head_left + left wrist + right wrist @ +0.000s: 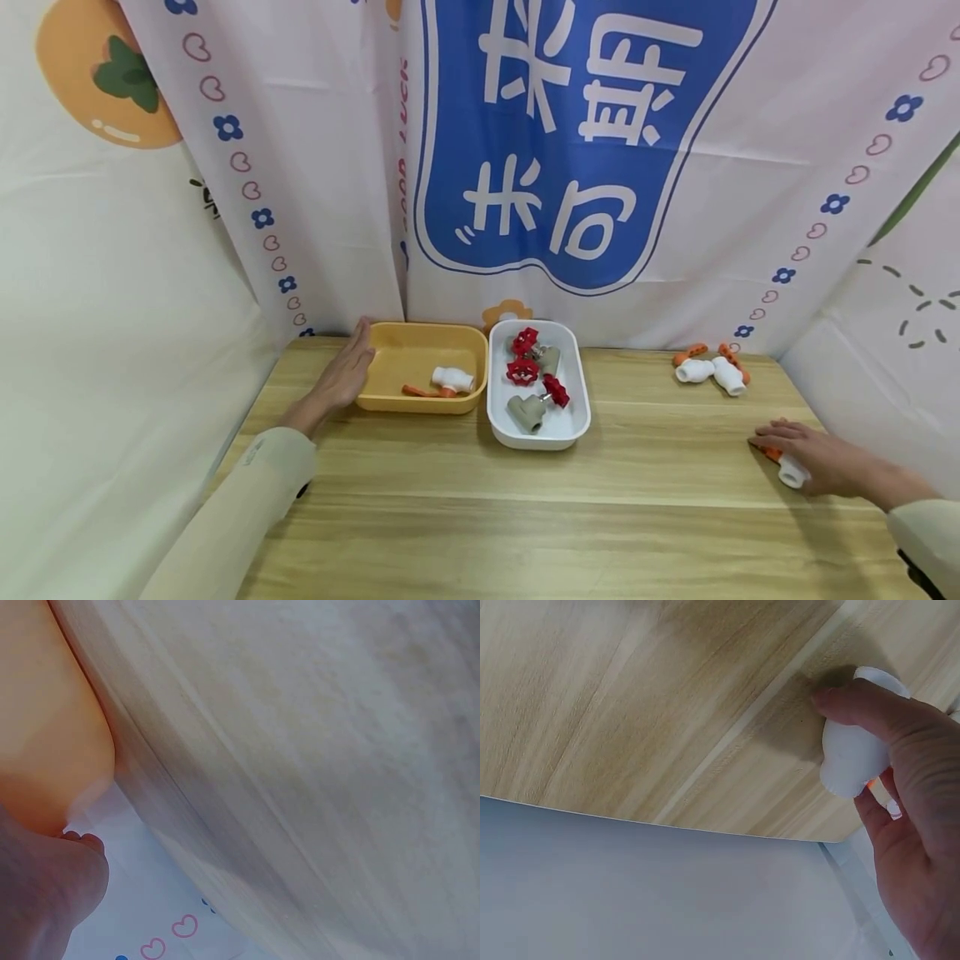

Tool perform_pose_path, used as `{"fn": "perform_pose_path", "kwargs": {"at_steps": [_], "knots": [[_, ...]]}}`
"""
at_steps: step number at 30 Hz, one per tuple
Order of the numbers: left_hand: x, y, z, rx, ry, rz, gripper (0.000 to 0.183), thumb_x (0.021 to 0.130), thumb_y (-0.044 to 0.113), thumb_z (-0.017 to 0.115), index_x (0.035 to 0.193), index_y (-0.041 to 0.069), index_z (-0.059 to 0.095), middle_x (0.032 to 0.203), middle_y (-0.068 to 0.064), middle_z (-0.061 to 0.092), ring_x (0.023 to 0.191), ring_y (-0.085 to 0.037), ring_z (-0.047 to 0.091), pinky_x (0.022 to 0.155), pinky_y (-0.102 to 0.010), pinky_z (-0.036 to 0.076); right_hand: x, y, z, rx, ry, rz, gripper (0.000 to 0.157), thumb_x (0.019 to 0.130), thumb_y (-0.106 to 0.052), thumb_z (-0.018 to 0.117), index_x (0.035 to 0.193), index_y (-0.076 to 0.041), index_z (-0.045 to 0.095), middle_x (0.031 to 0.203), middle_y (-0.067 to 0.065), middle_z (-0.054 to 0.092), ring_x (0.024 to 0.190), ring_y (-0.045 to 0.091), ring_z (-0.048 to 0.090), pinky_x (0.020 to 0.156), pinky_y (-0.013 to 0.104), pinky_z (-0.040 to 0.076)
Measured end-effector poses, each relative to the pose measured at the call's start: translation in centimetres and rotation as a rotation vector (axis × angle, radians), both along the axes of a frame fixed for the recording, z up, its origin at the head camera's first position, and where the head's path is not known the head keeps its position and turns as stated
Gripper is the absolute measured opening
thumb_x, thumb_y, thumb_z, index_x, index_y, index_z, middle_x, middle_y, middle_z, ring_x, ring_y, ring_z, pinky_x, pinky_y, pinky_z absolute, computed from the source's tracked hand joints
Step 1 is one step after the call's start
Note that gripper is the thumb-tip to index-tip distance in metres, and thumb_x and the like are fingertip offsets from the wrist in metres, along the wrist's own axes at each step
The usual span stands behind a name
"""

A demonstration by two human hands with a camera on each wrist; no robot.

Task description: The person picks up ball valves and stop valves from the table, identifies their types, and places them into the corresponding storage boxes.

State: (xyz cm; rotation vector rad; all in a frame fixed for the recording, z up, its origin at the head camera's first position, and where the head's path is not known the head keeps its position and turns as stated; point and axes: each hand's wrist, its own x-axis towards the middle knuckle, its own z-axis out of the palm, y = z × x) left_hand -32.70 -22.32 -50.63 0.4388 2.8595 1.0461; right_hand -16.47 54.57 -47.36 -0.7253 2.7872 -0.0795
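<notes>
At the right of the table, my right hand (817, 458) grips a white plastic ball valve (792, 472) with an orange handle. In the right wrist view, the thumb lies across the valve's white body (855, 754) and fingers curl behind it. My left hand (347, 371) rests with straight fingers against the left wall of a yellow tray (408, 404). The left wrist view shows part of that hand (52, 877) beside the tray wall (56, 720). Inside the yellow tray lies another white ball valve (453, 380) with an orange handle.
A white tray (538, 443) adjoins the yellow one, holding several grey valves (528, 412) with red handwheels. Two more white ball valves (712, 370) with orange handles lie at the table's back right. Printed cloth (337, 167) hangs behind the wooden table (525, 533) and at both sides.
</notes>
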Motion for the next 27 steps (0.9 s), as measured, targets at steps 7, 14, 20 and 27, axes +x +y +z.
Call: {"fn": "perform_pose_path", "kwargs": {"at_steps": [7,14,20,27], "knots": [[-0.1,-0.2,0.1,-0.007,0.009,-0.006,0.064,0.116,0.040,0.011,0.166,0.009,-0.015,0.175,-0.004,-0.021,0.163,-0.035,-0.011,0.132,-0.056,-0.002,-0.4,0.0,-0.5,0.000,0.023,-0.004,0.078,0.064,0.001,0.091,0.138,0.005,0.065,0.140,0.029,0.061,0.130,0.063,0.049,0.098,0.078,0.046],[0.0,-0.2,0.2,-0.006,0.006,-0.001,0.064,0.116,0.039,0.011,0.166,0.008,-0.015,0.175,-0.006,-0.020,0.163,-0.036,-0.010,0.132,-0.057,-0.002,-0.6,-0.3,-0.7,-0.013,0.071,-0.048,0.072,0.065,-0.004,0.090,0.133,0.003,0.068,0.134,0.026,0.066,0.126,0.060,0.054,0.096,0.075,0.049],[0.0,-0.1,0.2,-0.006,0.005,0.003,0.064,0.116,0.039,0.012,0.166,0.009,-0.014,0.176,-0.004,-0.020,0.163,-0.035,-0.010,0.132,-0.057,-0.001,-0.3,-0.5,-1.0,-0.026,0.102,-0.087,0.068,0.072,-0.012,0.090,0.134,0.005,0.067,0.133,0.032,0.065,0.122,0.058,0.058,0.094,0.073,0.052],[0.1,0.0,0.0,-0.007,-0.003,0.007,0.062,0.117,0.034,0.014,0.166,0.010,-0.015,0.175,-0.003,-0.021,0.164,-0.034,-0.010,0.132,-0.058,0.000,-0.2,-0.4,-2.0,-0.036,0.182,-0.040,0.067,0.074,-0.012,0.088,0.135,0.004,0.066,0.128,0.028,0.066,0.115,0.053,0.063,0.086,0.068,0.058]]}}
